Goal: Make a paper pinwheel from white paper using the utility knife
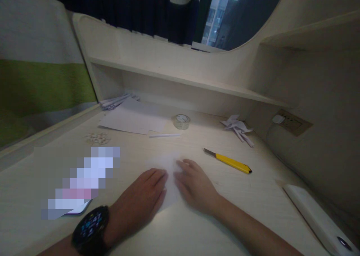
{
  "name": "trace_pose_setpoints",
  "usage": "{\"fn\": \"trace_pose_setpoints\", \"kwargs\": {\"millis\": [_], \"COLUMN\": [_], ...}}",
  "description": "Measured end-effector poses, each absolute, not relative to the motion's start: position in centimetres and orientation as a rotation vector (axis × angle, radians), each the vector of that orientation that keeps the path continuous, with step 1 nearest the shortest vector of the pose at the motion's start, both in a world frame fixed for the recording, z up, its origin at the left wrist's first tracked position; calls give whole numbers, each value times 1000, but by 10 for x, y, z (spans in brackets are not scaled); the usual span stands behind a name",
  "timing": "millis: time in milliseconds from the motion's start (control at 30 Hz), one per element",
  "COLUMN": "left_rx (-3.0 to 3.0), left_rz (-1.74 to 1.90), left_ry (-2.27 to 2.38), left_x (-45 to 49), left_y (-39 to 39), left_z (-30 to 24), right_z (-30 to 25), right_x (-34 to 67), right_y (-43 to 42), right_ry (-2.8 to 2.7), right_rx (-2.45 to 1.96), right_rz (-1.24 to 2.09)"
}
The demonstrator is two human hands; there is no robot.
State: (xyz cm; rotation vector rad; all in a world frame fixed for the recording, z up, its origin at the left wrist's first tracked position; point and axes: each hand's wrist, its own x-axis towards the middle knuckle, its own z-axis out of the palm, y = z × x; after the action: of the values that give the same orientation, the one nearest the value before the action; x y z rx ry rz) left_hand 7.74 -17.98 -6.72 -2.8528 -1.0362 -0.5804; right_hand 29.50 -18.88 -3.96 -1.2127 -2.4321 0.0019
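A small white sheet of paper [170,196] lies on the desk between my hands, partly covered by them and slightly blurred. My left hand [142,194] rests on its left part, palm down, fingers lying flat and close together. On the right part lies my right hand [195,184], fingers stretched out and a little apart. Both sets of fingertips touch the paper, with a narrow strip of it showing between them. Just beyond the sheet is a thin white paper stick [164,135]. To the right of my right hand lies a yellow utility knife [232,163], blade out.
A clear tape roll [182,122] stands near the back, beside white paper sheets [131,116]. Folded paper pinwheels [237,128] sit at back right. At left are small pale bits [97,138] and a blurred-out phone [81,209]. A long white object [312,214] lies at right.
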Motion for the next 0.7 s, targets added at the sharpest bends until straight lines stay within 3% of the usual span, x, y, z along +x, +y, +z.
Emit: {"fn": "trace_pose_setpoints", "kwargs": {"millis": [700], "left_rx": [-2885], "left_rz": [-660], "left_ry": [-959], "left_x": [78], "left_y": [-181], "left_z": [-57], "right_z": [-38], "right_x": [308], "right_y": [-177], "right_ry": [-2522], "right_rx": [-1048], "right_rz": [39]}}
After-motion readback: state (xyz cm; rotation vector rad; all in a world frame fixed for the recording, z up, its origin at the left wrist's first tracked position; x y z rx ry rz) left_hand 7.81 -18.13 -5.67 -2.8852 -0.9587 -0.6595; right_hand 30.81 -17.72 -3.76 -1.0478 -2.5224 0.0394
